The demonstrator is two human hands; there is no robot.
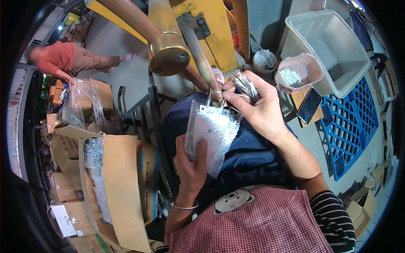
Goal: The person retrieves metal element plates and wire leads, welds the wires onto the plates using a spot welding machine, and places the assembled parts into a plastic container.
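Observation:
My left hand (192, 162) grips a flat piece wrapped in clear bubble wrap (215, 141), thumb on its front. Metal shows at the top edge of the wrapped piece, right under the tip of a machine's slanting metal rod (203, 63). Between the thumb and fingers of my right hand (265, 107) is a bundle of thin silvery metal pins (248, 85). Its thumb and fingertip reach to the rod's tip; any small part pinched there is too hidden to tell. A brass-coloured round clamp (169, 52) sits above on the machine.
A small plastic tub (317, 69) with more pins stands at right, before a large whitish bin (350, 80). A phone (309, 105) lies below it, near a blue pallet (352, 130). Cardboard boxes (120, 185) crowd the left, where another person (63, 59) touches a plastic-covered box.

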